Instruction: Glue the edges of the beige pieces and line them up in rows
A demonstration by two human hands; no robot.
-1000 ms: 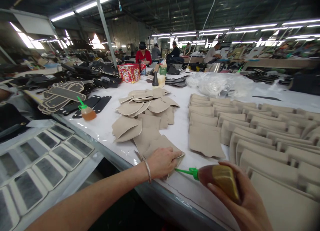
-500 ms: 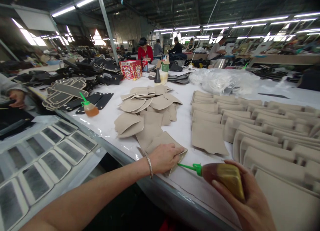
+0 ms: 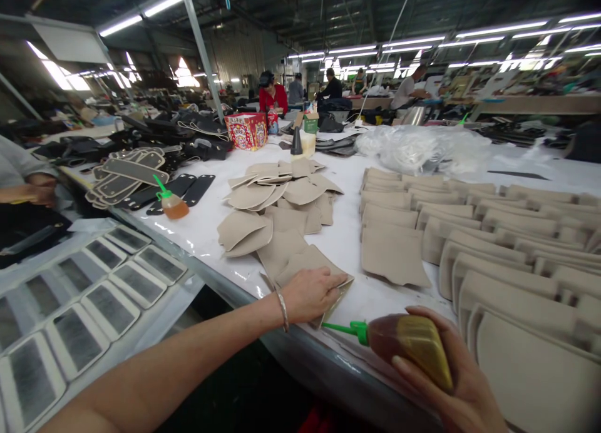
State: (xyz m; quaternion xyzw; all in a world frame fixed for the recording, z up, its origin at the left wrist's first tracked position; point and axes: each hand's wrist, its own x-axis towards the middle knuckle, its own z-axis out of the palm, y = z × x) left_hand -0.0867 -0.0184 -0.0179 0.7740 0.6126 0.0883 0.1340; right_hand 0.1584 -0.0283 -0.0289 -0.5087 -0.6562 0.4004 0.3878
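Observation:
My left hand (image 3: 312,294) reaches over the near edge of the table, its fingers pressing and holding a beige leather-like piece (image 3: 307,261). The thumb is hidden. Under the fingers, a strip along that piece's right side looks darker and shiny. In my right hand (image 3: 451,364) lies a squeeze bottle (image 3: 408,345) of brownish liquid, tilted sideways. Its thin green nozzle (image 3: 340,328) points left, with the tip at the lower corner of the held piece. Behind my left hand is a loose heap of similar beige pieces (image 3: 282,195).
Rows of overlapping curved beige pieces (image 3: 507,264) cover the right side. A second glue-type bottle (image 3: 173,204) stands left, near dark straps (image 3: 136,170). Framed dark panels (image 3: 110,308) lie on a lower surface at left. Clear plastic (image 3: 413,148) and a red box (image 3: 246,131) sit farther back.
My right hand has brought the bottle left and slightly down, so the nozzle tip has travelled along the piece's edge to its lower corner. My left hand stays in place.

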